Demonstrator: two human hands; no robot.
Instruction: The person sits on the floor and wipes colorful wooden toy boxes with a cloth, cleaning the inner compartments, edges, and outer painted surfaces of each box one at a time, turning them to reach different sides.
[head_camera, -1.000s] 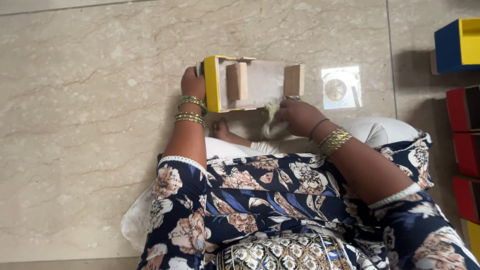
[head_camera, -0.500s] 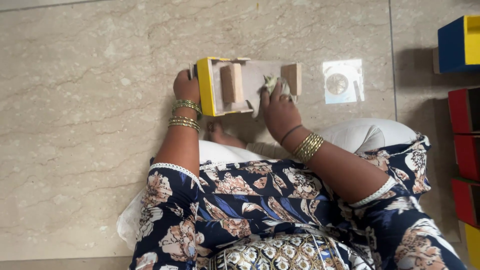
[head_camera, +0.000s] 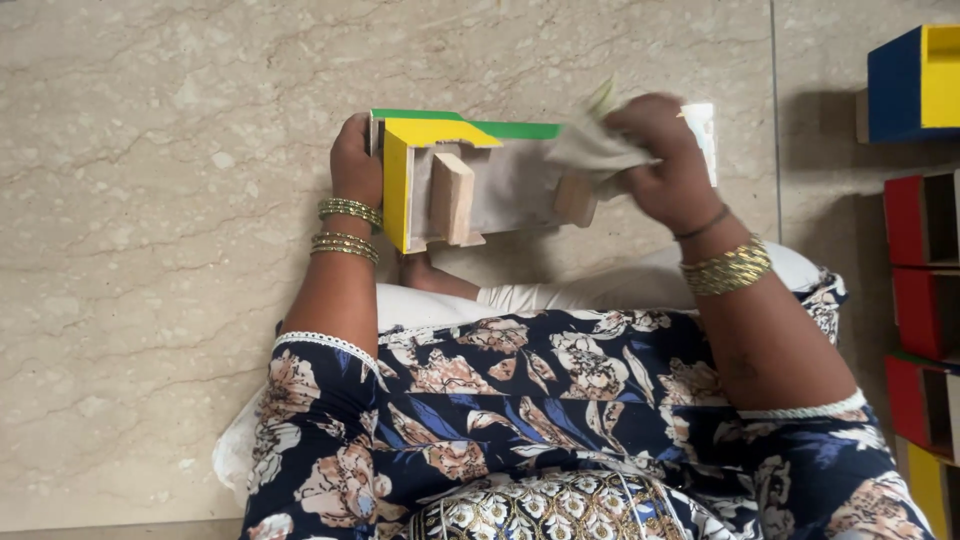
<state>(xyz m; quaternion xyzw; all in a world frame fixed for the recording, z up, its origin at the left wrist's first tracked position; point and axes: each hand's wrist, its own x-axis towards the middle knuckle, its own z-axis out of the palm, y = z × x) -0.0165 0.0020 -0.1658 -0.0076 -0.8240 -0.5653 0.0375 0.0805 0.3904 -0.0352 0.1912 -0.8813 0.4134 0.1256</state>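
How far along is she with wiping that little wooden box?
Mid-wipe. The left hand steadies the yellow-and-green box on its side while the right hand rubs a cloth at its open end. How much is already clean cannot be told. Several coloured boxes wait at right.

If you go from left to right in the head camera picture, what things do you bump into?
Left hand → yellow and green wooden box → crumpled cloth → right hand → blue and yellow box
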